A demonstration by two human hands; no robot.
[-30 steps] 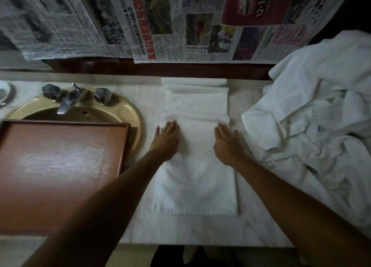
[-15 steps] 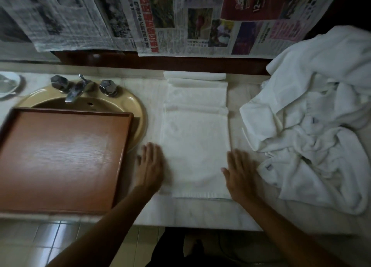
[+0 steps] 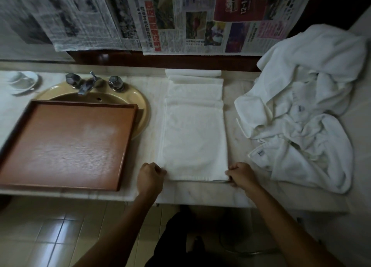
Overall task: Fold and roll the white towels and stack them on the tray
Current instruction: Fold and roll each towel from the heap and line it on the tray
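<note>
Where both hands lay flat a moment ago, the left hand (image 3: pixel 150 177) and right hand (image 3: pixel 242 176) now curl their fingers, pinching the near corners of the folded white terry towel (image 3: pixel 193 132) at six o'clock on the pale marble tabletop (image 3: pixel 202 193), apparently ready to roll; the brown wooden tray (image 3: pixel 66 144) at nine o'clock holds no towels.

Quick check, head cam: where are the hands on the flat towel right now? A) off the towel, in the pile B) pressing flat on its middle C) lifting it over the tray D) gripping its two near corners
D: the left hand and right hand each pinch a near corner of the folded towel, which lies flat on the counter.
</note>
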